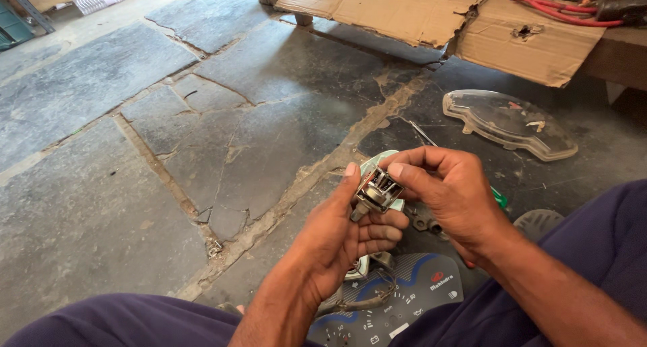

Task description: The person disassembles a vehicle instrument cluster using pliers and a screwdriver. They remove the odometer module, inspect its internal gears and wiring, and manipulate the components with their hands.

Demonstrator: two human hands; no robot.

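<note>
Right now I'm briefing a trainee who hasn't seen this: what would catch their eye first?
At centre, the left hand and right hand hold a small metal gauge mechanism between them. A printed dial face lies on the floor below the hands. A clear plastic cover lies upper right on the cracked stone floor.

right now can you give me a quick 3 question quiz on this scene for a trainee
1. True or false: both the left hand and the right hand grip the small metal gauge mechanism.
2. Where does the clear plastic cover lie? A) on the person's lap B) on the stone floor, beyond the hands C) on the torn cardboard
3. Fill in: the printed dial face lies below the hands, between the person's ____.

Key: 1 true; 2 B; 3 legs
</note>
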